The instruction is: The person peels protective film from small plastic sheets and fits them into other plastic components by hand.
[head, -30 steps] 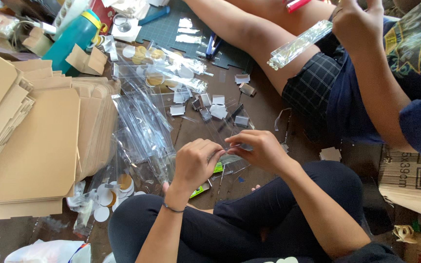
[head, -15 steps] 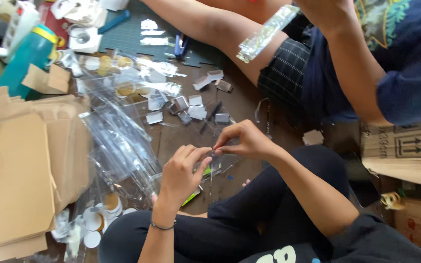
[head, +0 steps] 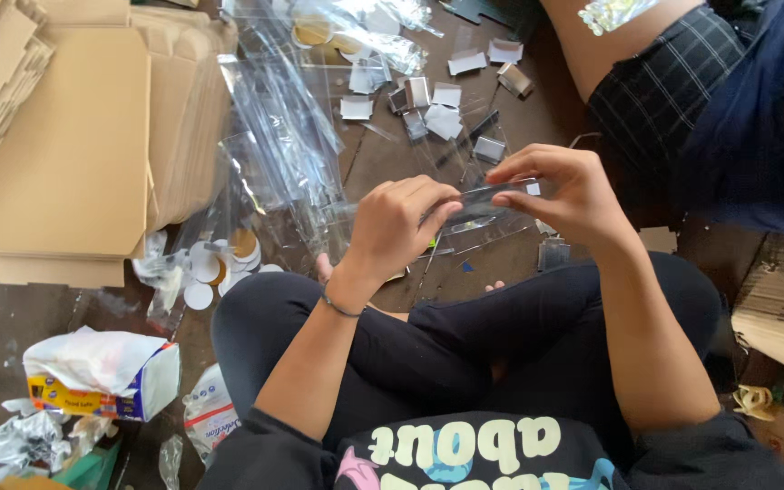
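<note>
Nearest us we see our own crossed legs in black trousers (head: 465, 336), seated on the floor. Above the knees, our left hand (head: 396, 227) and right hand (head: 569, 195) meet on a narrow clear plastic sleeve (head: 483, 201), held level between them: left fingertips pinch its near end, right thumb and fingers close on the far end. Compared with a second ago, the hands have risen nearer the camera and the sleeve now lies stretched between both grips, which suggests the piece is being folded or shaped.

To the left lies a white tissue box with a yellow base (head: 106, 377), then scattered white and tan round discs (head: 210, 268) on the brown floor (head: 383, 159). Farther off, a heap of clear plastic sheeting (head: 283, 136) runs beside flattened tan cardboard boxes (head: 74, 136). Small silver-grey folded tabs (head: 446, 118) are strewn beyond. At upper right sits another person in plaid shorts (head: 673, 100).
</note>
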